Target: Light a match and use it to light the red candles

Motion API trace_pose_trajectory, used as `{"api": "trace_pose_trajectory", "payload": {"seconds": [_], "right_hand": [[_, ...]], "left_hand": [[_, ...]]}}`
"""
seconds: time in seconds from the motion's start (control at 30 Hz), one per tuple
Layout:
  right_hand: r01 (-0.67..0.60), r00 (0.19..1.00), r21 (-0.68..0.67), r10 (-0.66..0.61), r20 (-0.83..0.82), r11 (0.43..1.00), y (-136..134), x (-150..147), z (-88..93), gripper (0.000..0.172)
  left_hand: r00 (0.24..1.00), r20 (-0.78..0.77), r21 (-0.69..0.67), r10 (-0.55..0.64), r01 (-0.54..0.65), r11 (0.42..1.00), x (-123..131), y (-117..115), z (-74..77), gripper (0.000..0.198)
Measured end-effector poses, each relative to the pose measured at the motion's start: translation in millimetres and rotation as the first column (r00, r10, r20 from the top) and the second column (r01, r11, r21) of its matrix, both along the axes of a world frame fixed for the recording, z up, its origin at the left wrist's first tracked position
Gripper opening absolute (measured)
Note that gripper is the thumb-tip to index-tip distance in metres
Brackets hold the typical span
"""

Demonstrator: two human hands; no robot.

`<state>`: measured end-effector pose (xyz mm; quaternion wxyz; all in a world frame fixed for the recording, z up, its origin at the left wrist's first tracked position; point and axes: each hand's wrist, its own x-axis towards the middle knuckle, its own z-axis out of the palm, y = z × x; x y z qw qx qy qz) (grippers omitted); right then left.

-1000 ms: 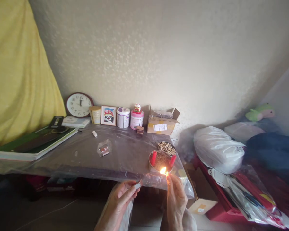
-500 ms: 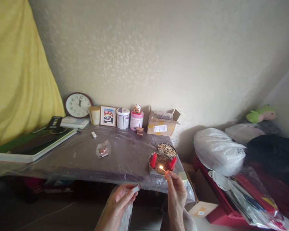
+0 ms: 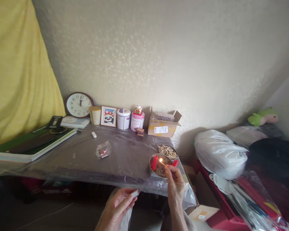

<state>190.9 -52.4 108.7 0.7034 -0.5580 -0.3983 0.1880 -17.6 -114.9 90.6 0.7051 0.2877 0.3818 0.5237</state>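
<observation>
A burning match (image 3: 162,163) is pinched between the thumb and fingertips of my right hand (image 3: 175,183). Its flame is over a round tin (image 3: 162,173) filled with brown grainy stuff, close to the red candle (image 3: 154,162) at the tin's left side. Another red candle (image 3: 175,163) stands at the right side, partly behind my fingers. My left hand (image 3: 121,203) is closed around a small matchbox (image 3: 135,192) just off the table's front edge. Behind the tin, a second round tin (image 3: 175,150) holds many matchsticks (image 3: 167,151).
The table (image 3: 125,157) has a plastic cover. On it are a small plastic packet (image 3: 103,150), a white oval piece (image 3: 93,134) and a large green book (image 3: 31,144). A clock, canisters and a cardboard box (image 3: 162,126) line the wall. White bags (image 3: 220,154) lie at right.
My right hand has moved slightly up, bringing the match flame higher and nearer the left candle. My left hand stays nearly in place with the matchbox. The view has shifted slightly.
</observation>
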Motion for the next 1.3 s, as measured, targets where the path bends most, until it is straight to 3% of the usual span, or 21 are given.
{"api": "trace_pose_trajectory", "payload": {"seconds": [0.5,1.3], "right_hand": [[0.0,0.998,-0.037,0.003,0.065,0.999,26.6,-4.4,4.8,0.034],[-0.02,0.999,-0.014,0.02,0.025,1.0,36.6,-2.9,-4.1,0.036]], "left_hand": [[1.0,0.01,0.007,-0.024,0.024,1.0,-1.7,7.1,-19.1,0.035],[1.0,0.011,-0.033,-0.005,0.005,0.999,-2.7,10.2,-23.8,0.037]]}}
